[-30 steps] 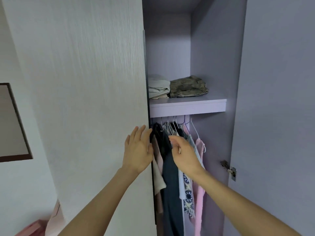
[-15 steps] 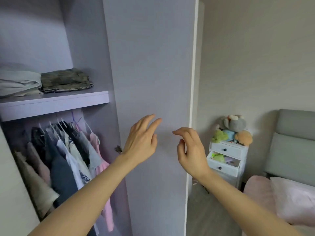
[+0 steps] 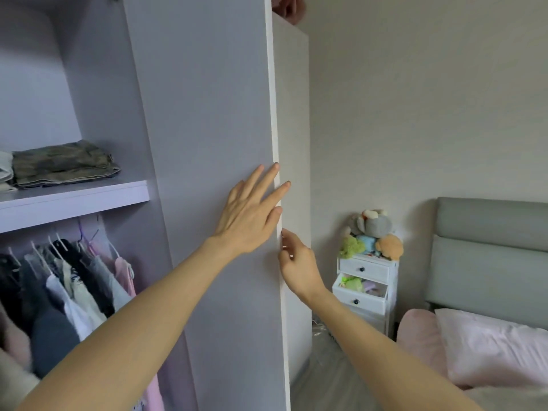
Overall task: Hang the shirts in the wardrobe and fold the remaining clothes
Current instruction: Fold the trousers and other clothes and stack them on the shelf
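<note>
The left hand [image 3: 250, 216] is laid flat, fingers straight and spread, against the inner face of the open pale lilac wardrobe door [image 3: 207, 120], its fingertips reaching the door's white front edge. Just below it, the right hand [image 3: 298, 266] is curled round that same edge from the far side, its fingertips pinching the narrow white strip.

To the left of the door, the wardrobe interior is seen. A row of shirts and tops in black, grey, white, cream and pink [image 3: 62, 292] is hung on white and lilac hangers from a rail under a lilac shelf [image 3: 74, 200]. On the shelf, a folded olive camouflage garment [image 3: 63, 163] is laid flat, touching a pale folded garment [image 3: 5, 170] that is cut off by the left border.

Beyond the door, a small white chest of drawers [image 3: 366, 287] is set against the beige wall, its lower drawer pulled partly out with coloured items inside. Soft toys in grey, green, blue and orange [image 3: 372, 234] are heaped on top of it. At the right, a bed with a grey padded headboard [image 3: 489, 253] and a pale pink pillow [image 3: 489, 348] is partly shown.
</note>
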`<state>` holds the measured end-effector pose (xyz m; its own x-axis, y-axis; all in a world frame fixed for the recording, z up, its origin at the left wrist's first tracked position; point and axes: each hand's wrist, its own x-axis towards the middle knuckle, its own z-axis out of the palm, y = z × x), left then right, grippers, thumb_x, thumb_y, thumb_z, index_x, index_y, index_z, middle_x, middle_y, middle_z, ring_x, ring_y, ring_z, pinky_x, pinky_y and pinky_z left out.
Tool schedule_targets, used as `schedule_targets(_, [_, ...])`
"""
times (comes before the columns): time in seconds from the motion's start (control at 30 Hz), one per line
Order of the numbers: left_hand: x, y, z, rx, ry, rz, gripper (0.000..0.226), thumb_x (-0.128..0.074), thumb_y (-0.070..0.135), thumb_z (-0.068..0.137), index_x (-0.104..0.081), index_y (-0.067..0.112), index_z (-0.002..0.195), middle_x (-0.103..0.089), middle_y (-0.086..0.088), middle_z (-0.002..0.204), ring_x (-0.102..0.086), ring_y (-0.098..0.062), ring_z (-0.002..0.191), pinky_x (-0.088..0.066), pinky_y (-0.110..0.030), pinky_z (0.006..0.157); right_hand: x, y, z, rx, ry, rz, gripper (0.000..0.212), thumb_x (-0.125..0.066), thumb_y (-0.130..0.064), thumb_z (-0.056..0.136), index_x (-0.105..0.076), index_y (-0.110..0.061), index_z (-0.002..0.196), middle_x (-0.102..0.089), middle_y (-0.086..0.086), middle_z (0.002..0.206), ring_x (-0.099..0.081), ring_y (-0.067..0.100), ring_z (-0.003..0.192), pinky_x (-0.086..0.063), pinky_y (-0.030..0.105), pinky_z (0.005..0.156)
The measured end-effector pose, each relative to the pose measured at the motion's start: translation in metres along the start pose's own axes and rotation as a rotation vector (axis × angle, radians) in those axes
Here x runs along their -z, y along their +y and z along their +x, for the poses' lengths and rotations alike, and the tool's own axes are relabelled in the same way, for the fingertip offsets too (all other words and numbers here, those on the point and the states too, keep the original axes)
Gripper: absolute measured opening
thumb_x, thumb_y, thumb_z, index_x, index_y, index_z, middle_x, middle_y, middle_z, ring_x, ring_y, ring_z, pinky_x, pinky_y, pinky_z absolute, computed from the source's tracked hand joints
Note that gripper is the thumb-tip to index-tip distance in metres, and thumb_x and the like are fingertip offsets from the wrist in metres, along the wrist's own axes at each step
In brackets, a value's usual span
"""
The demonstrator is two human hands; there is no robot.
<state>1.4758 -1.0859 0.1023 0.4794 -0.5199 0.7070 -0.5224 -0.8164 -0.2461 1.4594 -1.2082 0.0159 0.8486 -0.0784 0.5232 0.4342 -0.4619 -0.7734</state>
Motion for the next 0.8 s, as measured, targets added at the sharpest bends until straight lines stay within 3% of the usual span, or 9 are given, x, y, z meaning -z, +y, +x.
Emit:
schedule_targets(0.1, [0.015,-0.01,-0.019,-0.062,0.112,0.055,0.042,-0.037,0.025,0.094,-0.054,0.012,0.131,-0.03,-0.009,0.151,-0.026,-0.034,0.139,-0.035,-0.05,0.104,-0.008,-0.011,-0.015,0.094,0.007,0.066,0.049,-0.033,-0.014,0.08,-0.056,-0.009,0.123,-0.065,0.002,0.091,-0.057,0.016,0.079,-0.047,0.026,0.076])
schedule_targets(0.2, [0.036,-0.034,-0.045,-0.158,0.209,0.14,0.04,-0.04,0.021,0.091,-0.058,0.012,0.125,-0.039,-0.014,0.145,-0.034,-0.037,0.134,-0.04,-0.049,0.097,-0.022,-0.026,-0.029,0.255,-0.031,0.149,0.047,-0.031,-0.009,0.077,-0.065,-0.01,0.109,-0.064,0.01,0.081,-0.056,0.026,0.071,-0.052,0.042,0.068])
schedule_targets(0.3, [0.061,-0.059,-0.071,-0.238,0.249,0.205,0.039,-0.041,0.022,0.092,-0.047,0.018,0.13,-0.037,-0.014,0.145,-0.03,-0.035,0.134,-0.039,-0.049,0.097,-0.047,-0.039,-0.037,0.423,-0.055,0.151,0.046,-0.033,-0.001,0.079,-0.066,-0.008,0.11,-0.056,-0.004,0.075,-0.051,0.009,0.071,-0.047,0.027,0.062])
schedule_targets(0.4, [0.09,-0.088,-0.112,-0.228,0.258,0.296,0.04,-0.041,0.024,0.093,-0.041,0.021,0.132,-0.035,-0.014,0.145,-0.029,-0.035,0.135,-0.034,-0.048,0.103,-0.09,-0.061,-0.046,0.496,-0.118,0.234,0.047,-0.036,-0.001,0.084,-0.056,-0.004,0.127,-0.06,0.005,0.109,-0.056,0.009,0.094,-0.049,0.024,0.081])
schedule_targets(0.47, [0.108,-0.107,-0.141,-0.183,0.254,0.358,0.04,-0.041,0.025,0.093,-0.04,0.021,0.133,-0.035,-0.015,0.144,-0.029,-0.034,0.135,-0.03,-0.048,0.106,-0.118,-0.076,-0.052,0.535,-0.175,0.267,0.045,-0.038,-0.004,0.088,-0.047,-0.005,0.131,-0.052,0.006,0.126,-0.053,0.015,0.112,-0.044,0.023,0.097])
schedule_targets(0.53, [0.126,-0.129,-0.172,-0.102,0.25,0.432,0.04,-0.042,0.024,0.092,-0.042,0.019,0.131,-0.037,-0.014,0.143,-0.031,-0.034,0.134,-0.03,-0.049,0.106,-0.147,-0.092,-0.056,0.603,-0.255,0.214,0.047,-0.04,-0.007,0.089,-0.037,-0.011,0.136,-0.039,0.003,0.139,-0.04,0.016,0.129,-0.028,0.013,0.107])
schedule_targets(0.63, [0.152,-0.159,-0.215,0.077,0.172,0.595,0.042,-0.043,0.025,0.091,-0.046,0.017,0.132,-0.038,-0.013,0.144,-0.032,-0.036,0.134,-0.032,-0.055,0.104,-0.193,-0.117,-0.054,0.751,-0.419,0.044,0.056,-0.042,-0.007,0.093,-0.017,-0.02,0.141,-0.011,-0.001,0.151,-0.012,0.011,0.141,-0.008,0.007,0.109])
schedule_targets(0.73, [0.17,-0.184,-0.245,0.246,-0.018,0.768,0.047,-0.042,0.027,0.09,-0.05,0.015,0.135,-0.037,-0.013,0.147,-0.033,-0.041,0.134,-0.03,-0.062,0.103,-0.236,-0.137,-0.045,0.855,-0.5,-0.107,0.058,-0.038,-0.01,0.096,-0.011,-0.017,0.146,0.006,0.003,0.153,0.004,0.019,0.144,0.001,0.018,0.115])
schedule_targets(0.8, [0.174,-0.196,-0.252,0.34,-0.13,0.81,0.051,-0.053,0.025,0.086,-0.048,0.015,0.136,-0.037,-0.012,0.147,-0.031,-0.043,0.134,-0.027,-0.064,0.103,-0.26,-0.143,-0.037,0.855,-0.523,-0.25,0.062,-0.034,-0.016,0.096,-0.001,-0.02,0.149,0.022,0.0,0.15,0.013,0.021,0.144,0.001,0.032,0.118])
